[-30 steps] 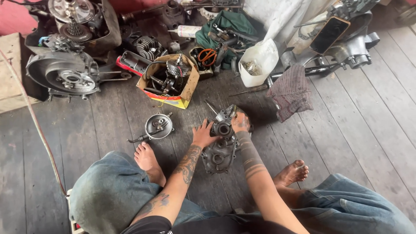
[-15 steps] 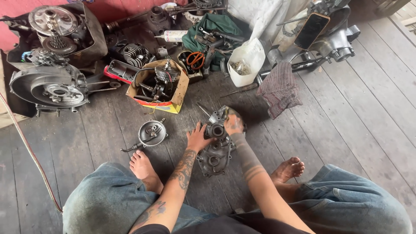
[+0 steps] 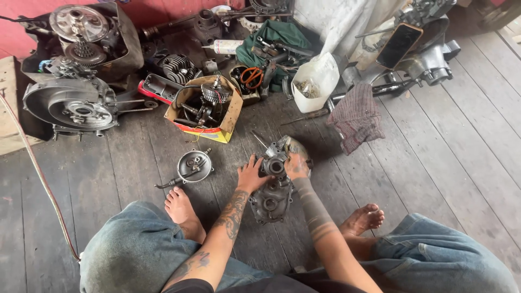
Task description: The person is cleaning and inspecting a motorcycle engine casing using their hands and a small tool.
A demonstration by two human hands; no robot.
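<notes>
On the dark wooden plank floor [image 3: 445, 163], between the person's bare feet, lies a grey metal engine case [image 3: 274, 190] with round holes in it. Both hands rest on its top end. The left hand [image 3: 251, 174] lies flat on the left side of the case, with the fingers spread and not closed around anything. The right hand [image 3: 296, 164] presses on the right side, just beside a round hole, and its fingers curl onto the metal. I cannot tell if that hand grips a part or only pushes on it.

Near the left foot [image 3: 182, 209] sits a small round grey metal cover with a thin arm [image 3: 191, 166]. It lies apart from the case. Behind it stands an open brown cardboard box full of gears and metal parts [image 3: 205, 108]. Far to the left is a big round grey engine housing [image 3: 73, 106]. A white plastic jug with its side cut open [image 3: 313, 82] stands behind the case, with small bits inside. Beside the jug lies a dark red checked rag [image 3: 355, 115], and a thin screwdriver [image 3: 305, 116] lies between the rag and the box. A green cloth bag with tools [image 3: 271, 40] sits at the back. The right foot [image 3: 362, 218] rests to the right of the case.
</notes>
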